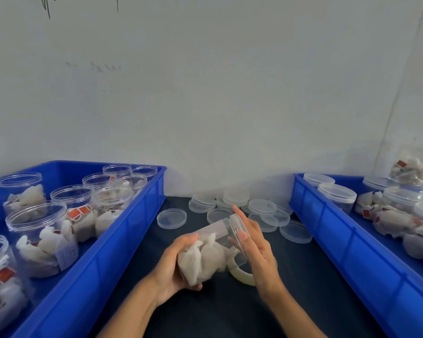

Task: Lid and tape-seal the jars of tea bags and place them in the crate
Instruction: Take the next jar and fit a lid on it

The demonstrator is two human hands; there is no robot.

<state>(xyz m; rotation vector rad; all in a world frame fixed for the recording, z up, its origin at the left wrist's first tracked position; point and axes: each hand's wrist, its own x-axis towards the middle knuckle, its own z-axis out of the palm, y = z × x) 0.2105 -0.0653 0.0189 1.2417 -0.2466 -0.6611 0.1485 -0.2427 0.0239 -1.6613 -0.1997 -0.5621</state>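
Note:
A clear plastic jar of tea bags (211,252) lies tilted on its side over the dark table, between both hands. My left hand (174,267) grips its base end from the left. My right hand (257,245) has its fingers on the clear lid (238,226) at the jar's mouth, thumb on the near side. A strip of translucent tape (217,228) lies along the jar's upper wall up to the lid. A roll of tape (243,275) lies on the table under my right hand, mostly hidden.
A blue crate (112,245) on the left holds several open, unlidded jars of tea bags. A blue crate (352,245) on the right holds several lidded jars. Loose clear lids (242,206) are piled on the dark table (230,313) by the wall.

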